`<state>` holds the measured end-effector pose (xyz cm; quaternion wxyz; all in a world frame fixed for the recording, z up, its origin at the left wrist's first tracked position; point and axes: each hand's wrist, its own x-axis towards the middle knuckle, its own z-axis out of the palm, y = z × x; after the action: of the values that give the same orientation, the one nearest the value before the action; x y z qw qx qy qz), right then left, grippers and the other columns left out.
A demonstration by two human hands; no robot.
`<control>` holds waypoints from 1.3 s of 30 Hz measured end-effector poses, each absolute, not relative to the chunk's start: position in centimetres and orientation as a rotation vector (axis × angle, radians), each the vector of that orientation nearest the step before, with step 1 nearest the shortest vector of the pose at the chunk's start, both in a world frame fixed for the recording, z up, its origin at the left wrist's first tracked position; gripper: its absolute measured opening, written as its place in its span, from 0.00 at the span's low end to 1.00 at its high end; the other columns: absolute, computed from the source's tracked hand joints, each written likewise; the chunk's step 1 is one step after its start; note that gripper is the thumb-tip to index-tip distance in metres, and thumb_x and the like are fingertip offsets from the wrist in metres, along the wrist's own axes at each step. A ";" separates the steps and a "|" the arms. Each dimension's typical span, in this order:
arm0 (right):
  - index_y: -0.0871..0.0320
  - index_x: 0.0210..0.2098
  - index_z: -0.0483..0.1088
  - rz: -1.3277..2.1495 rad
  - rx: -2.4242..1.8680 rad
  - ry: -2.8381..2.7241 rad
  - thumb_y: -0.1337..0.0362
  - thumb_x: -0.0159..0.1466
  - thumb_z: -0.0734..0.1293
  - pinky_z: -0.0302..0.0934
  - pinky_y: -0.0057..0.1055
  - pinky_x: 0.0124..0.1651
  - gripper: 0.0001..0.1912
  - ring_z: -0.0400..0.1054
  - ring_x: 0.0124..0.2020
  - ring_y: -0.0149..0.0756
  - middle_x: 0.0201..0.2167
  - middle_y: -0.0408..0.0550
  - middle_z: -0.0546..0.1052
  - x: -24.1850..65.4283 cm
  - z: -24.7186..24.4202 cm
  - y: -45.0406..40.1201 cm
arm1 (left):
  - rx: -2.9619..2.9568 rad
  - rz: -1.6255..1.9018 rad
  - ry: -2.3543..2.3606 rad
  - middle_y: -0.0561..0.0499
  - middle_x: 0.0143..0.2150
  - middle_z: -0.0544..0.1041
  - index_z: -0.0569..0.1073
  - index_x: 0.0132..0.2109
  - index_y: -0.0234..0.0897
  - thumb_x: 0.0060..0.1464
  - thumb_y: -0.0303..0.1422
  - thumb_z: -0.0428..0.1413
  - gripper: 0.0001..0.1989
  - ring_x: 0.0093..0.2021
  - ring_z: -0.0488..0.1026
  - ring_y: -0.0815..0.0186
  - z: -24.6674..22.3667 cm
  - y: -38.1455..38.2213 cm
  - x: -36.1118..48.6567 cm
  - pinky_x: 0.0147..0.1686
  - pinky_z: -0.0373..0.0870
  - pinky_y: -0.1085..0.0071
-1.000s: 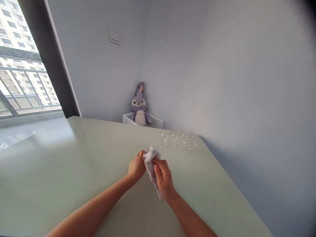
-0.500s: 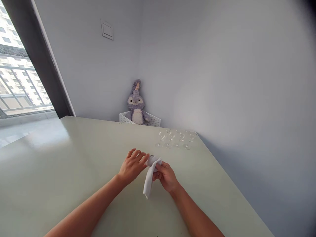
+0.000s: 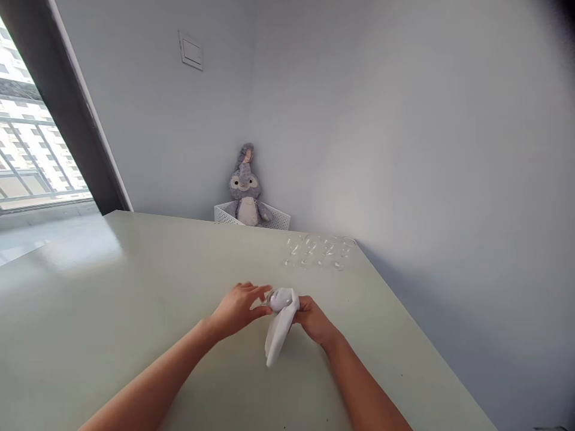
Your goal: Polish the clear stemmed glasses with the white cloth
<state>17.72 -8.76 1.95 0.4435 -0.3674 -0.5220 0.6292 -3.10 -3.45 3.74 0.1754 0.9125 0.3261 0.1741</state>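
Note:
A white cloth (image 3: 282, 326) is bunched in my right hand (image 3: 317, 320), with one end hanging down over the table. My right fingers are closed on it and partly hidden behind it. A small clear glass (image 3: 269, 297) shows at the cloth's left side, mostly covered by it. My left hand (image 3: 238, 308) has its thumb and index finger around the visible edge of this glass, the other fingers curled behind. Beyond my hands, several clear stemmed glasses (image 3: 309, 246) stand together near the table's far right corner.
The pale green table (image 3: 179, 269) spreads under my arms, its right edge running along a grey wall. Behind the far edge, a plush bunny (image 3: 245, 191) sits in a white perforated basket (image 3: 281, 220). A window (image 3: 36, 149) lies at the left.
My left hand has turned from spread fingers above the glass to a thumb-and-finger grip at its edge. The cloth has shifted slightly right and its hanging end looks wider.

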 end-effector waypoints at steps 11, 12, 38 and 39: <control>0.63 0.29 0.72 1.573 -0.941 -1.289 0.53 0.53 0.67 0.61 0.33 0.34 0.17 0.66 0.27 0.34 0.24 0.46 0.72 17.2 1.5 -8.7 | 2.976 0.670 1.054 0.50 0.27 0.72 0.64 0.54 0.38 0.55 0.31 0.48 0.18 0.32 0.65 0.63 3.6 -4.3 -2.7 0.32 0.57 0.67; 0.63 0.29 0.72 1.561 -0.963 -1.350 0.54 0.52 0.68 0.60 0.33 0.35 0.16 0.66 0.28 0.34 0.24 0.46 0.72 17.3 1.8 -8.9 | 2.865 0.638 1.057 0.51 0.26 0.72 0.65 0.52 0.40 0.54 0.33 0.50 0.17 0.31 0.65 0.64 3.6 -4.1 -2.9 0.31 0.57 0.68; 0.55 0.31 0.73 1.017 -1.093 -2.142 0.62 0.58 0.63 0.57 0.34 0.44 0.08 0.68 0.37 0.37 0.32 0.43 0.76 18.5 4.3 -9.1 | 1.903 0.208 0.702 0.56 0.22 0.65 0.70 0.29 0.35 0.49 0.44 0.51 0.15 0.21 0.58 0.74 3.6 -2.4 -3.8 0.21 0.52 0.76; 0.53 0.34 0.73 0.896 -1.092 -2.230 0.63 0.59 0.61 0.56 0.35 0.46 0.09 0.68 0.38 0.37 0.34 0.43 0.76 18.9 5.0 -9.1 | 1.808 0.169 0.653 0.55 0.22 0.65 0.70 0.29 0.34 0.48 0.45 0.52 0.16 0.20 0.57 0.74 3.7 -2.3 -3.9 0.20 0.52 0.76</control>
<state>18.94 -9.14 4.99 0.2485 -0.4006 -0.8184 0.3287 -3.88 -2.33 3.68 0.5694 0.7702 0.2783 0.0718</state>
